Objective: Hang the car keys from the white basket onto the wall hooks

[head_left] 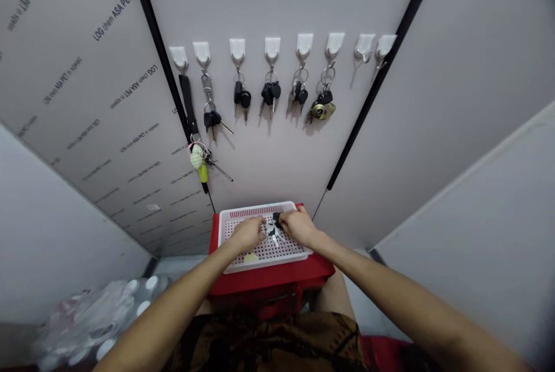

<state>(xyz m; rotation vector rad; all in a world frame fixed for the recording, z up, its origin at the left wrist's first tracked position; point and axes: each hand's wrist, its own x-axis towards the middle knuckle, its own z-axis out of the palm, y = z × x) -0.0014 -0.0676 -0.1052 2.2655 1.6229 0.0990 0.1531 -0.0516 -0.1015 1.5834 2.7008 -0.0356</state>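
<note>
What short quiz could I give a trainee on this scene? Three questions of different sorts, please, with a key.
1. How many white, shield-shaped wall hooks with metal prongs are there?

2. True or false: the long, flat black strap hangs from the leftmost hook in the picture.

3. Inside the white, rectangular, perforated plastic basket, what lies between the bare left hand and the bare right hand?
A. a blue ceramic mug
B. silver metal keys with black heads
C. a red wooden spoon

Key: 1. Eight. 2. True. 3. B.
</note>
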